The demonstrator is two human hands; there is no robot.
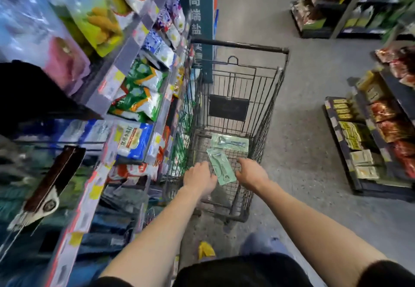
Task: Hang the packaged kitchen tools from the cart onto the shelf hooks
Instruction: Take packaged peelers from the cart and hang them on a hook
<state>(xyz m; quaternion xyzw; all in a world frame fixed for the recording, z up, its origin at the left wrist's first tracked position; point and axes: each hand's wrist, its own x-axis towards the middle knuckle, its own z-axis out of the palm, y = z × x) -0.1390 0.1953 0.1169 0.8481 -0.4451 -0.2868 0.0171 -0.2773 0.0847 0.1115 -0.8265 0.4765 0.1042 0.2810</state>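
A dark wire shopping cart (272, 98) stands in the aisle in front of me. Two pale green packaged kitchen tools are in its basket. The farther one (231, 143) lies flat on the cart floor. The nearer one (221, 166) sits tilted between my hands. My left hand (198, 178) touches the pack's left lower edge; fingers are hidden behind the knuckles. My right hand (251, 172) is at the pack's right side, fingers curled downward. Whether either hand grips the pack cannot be told. The shelf hooks are not visible.
A tall shelf (125, 98) full of bagged goods runs along the left, close against the cart. A green pillar sign (198, 17) stands behind the cart. Low shelves (370, 143) of packets line the right side, with grey floor (303, 107) between.
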